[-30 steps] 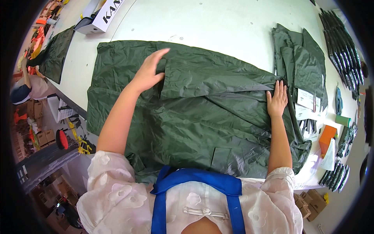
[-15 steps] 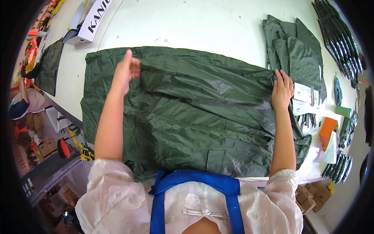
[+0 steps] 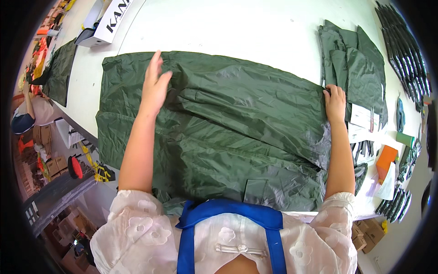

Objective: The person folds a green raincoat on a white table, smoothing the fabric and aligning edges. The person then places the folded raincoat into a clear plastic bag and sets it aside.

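A large dark green garment (image 3: 237, 118) of thin, shiny, creased cloth lies spread over the white table in front of me. A flat pocket-like patch (image 3: 255, 191) shows near its front edge. My left hand (image 3: 155, 86) is over the far left part of the cloth, thumb and fingers apart, holding nothing. Whether it touches the cloth I cannot tell. At the garment's far right corner, my right hand (image 3: 336, 104) has its fingers bent together on the edge, with the dark cloth at the fingertips.
Another folded green garment (image 3: 353, 68) lies at the far right, beside white papers (image 3: 361, 116). An orange box (image 3: 386, 160) and rows of black packets (image 3: 404, 55) are along the right side. A white box (image 3: 107, 27) stands far left. Another person (image 3: 34, 112) sits beyond the left edge.
My left hand has shifted slightly right, its thumb swinging outward. My right hand has moved a little right, its fingers now drawn together at the corner. The cloth's right part looks pulled flatter.
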A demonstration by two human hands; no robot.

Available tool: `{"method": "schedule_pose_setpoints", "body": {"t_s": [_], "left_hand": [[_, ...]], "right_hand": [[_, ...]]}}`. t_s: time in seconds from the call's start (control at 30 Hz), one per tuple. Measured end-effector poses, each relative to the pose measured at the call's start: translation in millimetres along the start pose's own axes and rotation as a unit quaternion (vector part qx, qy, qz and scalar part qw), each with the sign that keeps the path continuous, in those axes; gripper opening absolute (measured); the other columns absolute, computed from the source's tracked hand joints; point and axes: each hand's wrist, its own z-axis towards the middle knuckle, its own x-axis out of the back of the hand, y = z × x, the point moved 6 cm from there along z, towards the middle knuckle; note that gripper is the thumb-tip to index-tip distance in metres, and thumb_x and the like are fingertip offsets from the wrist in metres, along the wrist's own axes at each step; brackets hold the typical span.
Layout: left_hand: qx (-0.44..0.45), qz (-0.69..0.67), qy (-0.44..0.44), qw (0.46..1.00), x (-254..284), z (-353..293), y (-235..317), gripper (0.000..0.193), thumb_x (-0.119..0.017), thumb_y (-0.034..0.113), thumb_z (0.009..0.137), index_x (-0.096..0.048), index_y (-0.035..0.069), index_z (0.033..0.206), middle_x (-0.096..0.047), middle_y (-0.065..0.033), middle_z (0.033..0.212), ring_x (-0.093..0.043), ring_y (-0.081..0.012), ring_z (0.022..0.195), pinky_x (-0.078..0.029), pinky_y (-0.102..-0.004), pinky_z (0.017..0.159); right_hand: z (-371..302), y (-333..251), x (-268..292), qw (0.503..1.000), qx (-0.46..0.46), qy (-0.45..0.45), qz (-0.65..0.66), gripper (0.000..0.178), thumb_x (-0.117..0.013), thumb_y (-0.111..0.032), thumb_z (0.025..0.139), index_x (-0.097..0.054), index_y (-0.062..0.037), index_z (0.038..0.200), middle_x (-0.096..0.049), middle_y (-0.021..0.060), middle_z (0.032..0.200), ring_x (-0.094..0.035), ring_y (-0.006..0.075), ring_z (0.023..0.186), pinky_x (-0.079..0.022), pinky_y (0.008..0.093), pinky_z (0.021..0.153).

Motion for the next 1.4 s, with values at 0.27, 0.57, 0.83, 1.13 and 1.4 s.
{"method": "schedule_pose_setpoints", "body": {"t_s": [0.27, 0.57, 0.83, 1.13, 1.4], "left_hand": [[-0.054, 0.339, -0.218, 0.913, -98, 19, -29, 0.056, -0.028, 0.048, 0.099, -0.026, 0.022, 0.149, -0.017, -0.0061, 0.157, -0.012, -0.0297, 0.144, -0.010, -0.0526, 0.115], [-0.071, 0.480, -0.318, 0.814, -71, 79, -1, 0.033, -0.066, 0.022, 0.082, -0.057, 0.015, 0.112, -0.058, -0.0077, 0.112, -0.052, -0.0295, 0.110, -0.040, -0.0457, 0.094], [-0.484, 0.305, -0.027, 0.820, 98, -135, 73, 0.010, -0.060, 0.012, 0.067, -0.052, 0.010, 0.071, -0.044, -0.0074, 0.067, -0.051, -0.0274, 0.062, -0.039, -0.0391, 0.051], [-0.222, 0.201, -0.274, 0.914, 56, -297, -13, 0.038, -0.073, 0.026, 0.072, -0.058, 0.012, 0.104, -0.058, -0.0083, 0.103, -0.057, -0.0292, 0.093, -0.043, -0.0399, 0.080], [-0.248, 0.301, -0.185, 0.902, -27, -300, -8, 0.071, -0.063, 0.043, 0.082, -0.036, 0.020, 0.143, -0.013, -0.0208, 0.154, -0.013, -0.0463, 0.140, -0.011, -0.0609, 0.111]], "right_hand": [[14, -8, 9, 0.991, 0.015, -0.130, -0.011, 0.030, -0.061, -0.001, 0.080, -0.055, -0.0074, 0.109, -0.057, 0.0167, 0.104, -0.054, 0.0372, 0.102, -0.045, 0.0437, 0.087], [9, -5, 37, 0.986, -0.015, -0.164, 0.034, 0.021, -0.051, 0.003, 0.072, -0.055, 0.0002, 0.092, -0.060, 0.0219, 0.090, -0.057, 0.0404, 0.093, -0.046, 0.0448, 0.081], [-184, -85, 204, 0.992, 0.110, -0.011, 0.064, 0.021, -0.051, 0.004, 0.057, -0.047, -0.0041, 0.076, -0.045, 0.0130, 0.070, -0.046, 0.0356, 0.065, -0.038, 0.0430, 0.059], [-349, -109, 131, 0.973, 0.114, -0.198, 0.016, 0.029, -0.065, -0.007, 0.053, -0.053, -0.0116, 0.079, -0.049, 0.0065, 0.078, -0.052, 0.0274, 0.080, -0.039, 0.0394, 0.072], [-280, 27, 165, 0.981, -0.132, -0.091, 0.112, 0.030, -0.066, -0.006, 0.073, -0.061, -0.0082, 0.102, -0.062, 0.0092, 0.099, -0.057, 0.0316, 0.096, -0.043, 0.0413, 0.087]]}}
